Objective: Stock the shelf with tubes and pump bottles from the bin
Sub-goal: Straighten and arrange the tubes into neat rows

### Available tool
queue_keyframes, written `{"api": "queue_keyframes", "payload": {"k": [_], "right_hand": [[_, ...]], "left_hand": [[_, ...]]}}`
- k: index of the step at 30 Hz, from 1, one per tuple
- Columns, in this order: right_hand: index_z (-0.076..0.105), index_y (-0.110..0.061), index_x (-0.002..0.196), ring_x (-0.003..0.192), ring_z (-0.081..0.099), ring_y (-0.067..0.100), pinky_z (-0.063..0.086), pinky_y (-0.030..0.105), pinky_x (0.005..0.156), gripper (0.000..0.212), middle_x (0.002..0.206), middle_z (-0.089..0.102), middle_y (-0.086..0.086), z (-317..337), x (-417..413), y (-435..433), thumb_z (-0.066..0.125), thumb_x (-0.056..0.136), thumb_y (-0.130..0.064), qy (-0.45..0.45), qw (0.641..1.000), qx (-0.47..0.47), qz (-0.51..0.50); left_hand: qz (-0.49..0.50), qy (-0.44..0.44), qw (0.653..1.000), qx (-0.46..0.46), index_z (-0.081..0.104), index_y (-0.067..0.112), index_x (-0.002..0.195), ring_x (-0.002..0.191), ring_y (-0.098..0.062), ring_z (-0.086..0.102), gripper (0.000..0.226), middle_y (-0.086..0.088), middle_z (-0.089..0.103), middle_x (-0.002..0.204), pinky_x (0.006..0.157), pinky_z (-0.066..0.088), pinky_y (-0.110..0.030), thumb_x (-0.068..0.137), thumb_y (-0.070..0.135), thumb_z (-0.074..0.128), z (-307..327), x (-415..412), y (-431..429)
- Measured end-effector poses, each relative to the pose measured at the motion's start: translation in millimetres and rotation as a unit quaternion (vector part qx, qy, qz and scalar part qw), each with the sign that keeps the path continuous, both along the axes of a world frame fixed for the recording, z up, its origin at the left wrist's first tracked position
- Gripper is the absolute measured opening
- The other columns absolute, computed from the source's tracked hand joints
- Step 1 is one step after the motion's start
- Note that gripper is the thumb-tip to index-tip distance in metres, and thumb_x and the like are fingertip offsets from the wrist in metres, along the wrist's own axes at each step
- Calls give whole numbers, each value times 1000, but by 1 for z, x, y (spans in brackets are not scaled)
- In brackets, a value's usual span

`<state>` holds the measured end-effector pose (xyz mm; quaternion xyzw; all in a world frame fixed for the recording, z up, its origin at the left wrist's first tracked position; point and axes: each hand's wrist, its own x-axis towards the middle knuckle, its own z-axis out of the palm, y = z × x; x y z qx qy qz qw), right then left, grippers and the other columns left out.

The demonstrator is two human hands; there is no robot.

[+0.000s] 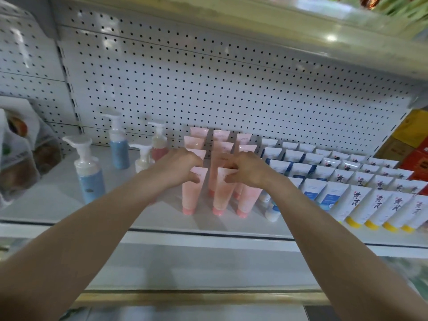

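1. Centre frame, on the shelf (139, 212): the left grip (183, 163) pinches the front-left pink tube (192, 195) by its crimped top, and the right grip (245, 167) pinches the front-middle pink tube (222, 195) likewise.
2. Stand both upright on their caps (188, 210), square them with the pink tubes behind (221, 136), then let go gently.

Open room: bare shelf (53, 205) at lower left & along the front edge, plus gaps btwn the pump bottles (90, 174). Centre blocked by three tight rows of pink tubes (193, 195); right side packed w/ white tubes (335, 181), upper shelf (301, 26) overhead.
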<state>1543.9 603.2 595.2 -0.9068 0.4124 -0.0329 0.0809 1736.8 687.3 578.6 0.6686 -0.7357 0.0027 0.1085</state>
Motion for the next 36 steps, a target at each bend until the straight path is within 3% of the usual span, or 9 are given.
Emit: {"api": "queue_keyframes", "payload": {"k": [4,8,13,17,20,23,27,31,36], "right_hand": [[67,-5,105,98,58,28,48,36,78,28,99,62,12,1,1,-1,71,84,-22,-2,1000,2,-6],[66,-6,92,80,52,22,36,31,61,22,76,50,0,1,0,0,71,82,-24,-19,1000,9,-1],[76,-26,92,95,65,11,51,32,90,11,94,74,-9,13,-2,-8,70,85,-33,-132,991,31,9],[77,-20,99,96,66,10,47,27,97,14,99,75,-4,28,-3,-18,70,87,-20,-233,972,-12,-22],[76,-21,104,99,63,11,43,24,97,18,102,74,-5,32,-3,-26,67,88,-15,-214,975,-48,-42],[74,-21,107,103,61,14,42,25,97,21,105,73,-4,30,2,-31,68,88,-14,-180,982,-44,-42],[73,-21,110,106,62,15,44,27,97,24,110,72,-3,25,8,-35,70,88,-14,-143,989,-18,-35],[73,-19,110,108,61,16,45,25,95,23,111,71,-1,16,16,-41,70,87,-14,-115,993,6,-29],[74,-17,105,99,65,15,48,22,87,20,107,72,0,9,22,-44,69,87,-10,-108,993,27,-29]], "left_hand": [[-13,7,1000,0,41,20,63,76,-23,48,37,6,43,63,62,37,-34,80,33,71,-1,-4,-7],[-15,9,1000,-1,49,18,68,78,-23,50,29,5,47,65,70,47,-37,79,33,71,-4,-3,-11],[-19,25,1000,-4,62,27,80,84,-18,51,17,8,60,80,72,47,-33,76,41,72,-4,1,-12],[-30,80,993,-84,73,30,88,84,-14,63,9,13,71,86,80,51,-33,85,35,66,9,3,-14],[-13,75,990,-115,73,23,98,92,-19,64,15,6,73,97,83,48,-31,90,20,61,18,8,-23],[-9,41,993,-106,69,22,114,107,-21,60,24,3,69,116,84,42,-29,92,18,61,21,12,-32],[25,14,998,-61,63,23,124,116,-26,55,33,-2,64,126,94,43,-32,92,20,62,18,14,-47],[57,25,998,-20,65,24,120,114,-27,57,31,-3,65,122,92,45,-32,89,23,66,10,18,-54],[89,36,995,-5,70,27,98,102,-29,58,12,-6,65,102,86,47,-36,86,28,68,2,20,-58]]}}
